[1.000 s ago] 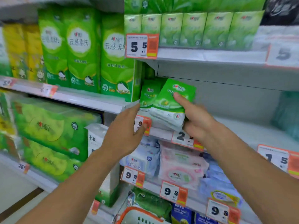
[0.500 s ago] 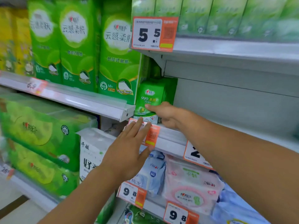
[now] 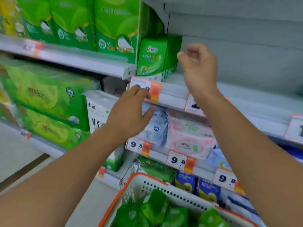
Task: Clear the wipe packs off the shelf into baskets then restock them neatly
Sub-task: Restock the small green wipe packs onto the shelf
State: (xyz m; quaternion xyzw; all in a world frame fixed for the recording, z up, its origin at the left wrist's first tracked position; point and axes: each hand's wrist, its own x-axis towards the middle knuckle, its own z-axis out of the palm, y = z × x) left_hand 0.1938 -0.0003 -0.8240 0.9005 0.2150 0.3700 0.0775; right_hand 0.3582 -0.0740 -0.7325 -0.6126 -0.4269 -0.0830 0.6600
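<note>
Here right hand (image 3: 199,69) fingers loosely curled, empty, just beside upright wipe packs (image 3: 157,57).

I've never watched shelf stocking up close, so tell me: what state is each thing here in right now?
Green wipe packs on the shelf: upright, in a row at the left end.
Shelf: bare to the right of the row.
Basket: holds several green packs.
Left hand: fingers straight, at the price tag.
Right hand: loosely curled, holding nothing, beside the row.
</note>
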